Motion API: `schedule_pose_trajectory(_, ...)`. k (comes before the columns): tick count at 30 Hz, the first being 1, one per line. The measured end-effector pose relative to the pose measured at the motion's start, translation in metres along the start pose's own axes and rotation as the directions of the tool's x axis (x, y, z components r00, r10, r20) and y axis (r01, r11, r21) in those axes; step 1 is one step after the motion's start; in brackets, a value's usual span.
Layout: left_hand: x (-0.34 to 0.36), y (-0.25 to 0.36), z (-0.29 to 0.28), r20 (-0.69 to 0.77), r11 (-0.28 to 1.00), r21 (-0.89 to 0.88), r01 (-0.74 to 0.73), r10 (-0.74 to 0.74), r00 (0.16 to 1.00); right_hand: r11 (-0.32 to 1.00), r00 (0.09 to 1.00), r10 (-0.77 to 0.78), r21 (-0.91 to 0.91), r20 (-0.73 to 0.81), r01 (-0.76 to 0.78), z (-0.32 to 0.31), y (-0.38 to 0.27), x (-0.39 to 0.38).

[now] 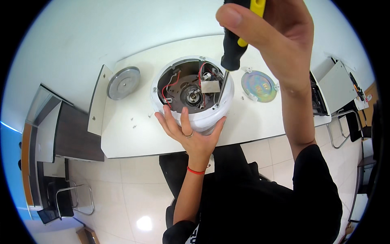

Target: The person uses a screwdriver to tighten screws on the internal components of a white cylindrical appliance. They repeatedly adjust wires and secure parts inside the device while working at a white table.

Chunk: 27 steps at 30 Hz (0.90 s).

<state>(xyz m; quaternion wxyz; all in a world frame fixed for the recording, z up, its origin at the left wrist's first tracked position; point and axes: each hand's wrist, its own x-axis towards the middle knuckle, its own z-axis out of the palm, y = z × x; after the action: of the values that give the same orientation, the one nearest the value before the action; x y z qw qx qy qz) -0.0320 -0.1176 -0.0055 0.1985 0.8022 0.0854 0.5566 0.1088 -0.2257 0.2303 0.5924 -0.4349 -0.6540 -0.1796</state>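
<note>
A white round appliance body [194, 122], like an upturned rice cooker, lies open side up on the white table [122, 142]. Red and white wires, a pale rectangular piece [210, 86] and a central round fitting [193, 96] show inside it. My left hand [195, 136] holds its near wall, fingers and thumb spread round the curve. Raised above the right side, my right hand [280, 44] is closed round the black and yellow handle of a screwdriver [232, 53]. The shaft slants down, its tip at the near right rim, by a screw spot. The upper handle is cut off by the picture edge.
A grey metal disc [123, 83] lies at the table's left, and an iridescent round plate [260, 86] with small tabs at the right. Small loose screws [242, 97] lie on the tabletop. A black tray-like case [318, 97] stands at the right edge. Chairs [73, 199] stand beyond.
</note>
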Motion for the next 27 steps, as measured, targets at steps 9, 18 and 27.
schedule_pose_trajectory(9,0.021,0.009,-0.039,0.109,0.998,-0.061,0.007,-0.001,0.994,0.967,0.999,0.031,0.253,0.04,-0.041,0.003,-0.008,0.002)
schedule_pose_trajectory(18,0.092,0.018,-0.063,0.336,0.949,-0.3,0.097,0.01,0.942,0.989,0.998,0.034,0.139,0.06,-0.042,0.011,0.003,-0.008)
schedule_pose_trajectory(27,0.103,0.006,-0.054,0.643,0.867,-0.369,0.335,-0.023,0.766,0.995,0.995,0.084,0.05,-0.051,-0.081,0.002,0.0,-0.019)
